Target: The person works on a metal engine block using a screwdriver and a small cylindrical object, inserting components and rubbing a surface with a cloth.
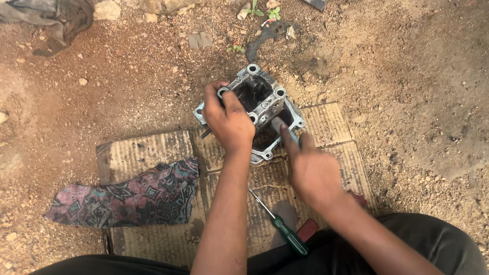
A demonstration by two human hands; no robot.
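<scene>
Seated on bare dirt, I work over one grey metal engine casting with both hands. Nearest me, just below and to the left of my right hand, lies one screwdriver with a green handle, its shaft pointing up toward my left forearm; one small dark red object sits just beside the handle, touching or nearly touching it. Both rest on the flattened cardboard spread beneath my arms, which looks like several pieces laid edge to edge. One patterned cloth, purple and dark, is draped across the cardboard well to the left of my left arm.

My right hand is closed around one slim grey-handled tool, its tip pushed into the casting just ahead of my knuckles. My left hand is clamped over the casting's left edge, thumb and fingers curled on the rim, steadying it. The casting stands partly on the cardboard's far edge, directly ahead of both hands, with round bolt holes at its corners.

Beyond the casting, one dark flat gasket-like scrap lies in the dirt among a few green sprouts. Farther left, one grey rag lies bunched at the top edge.
</scene>
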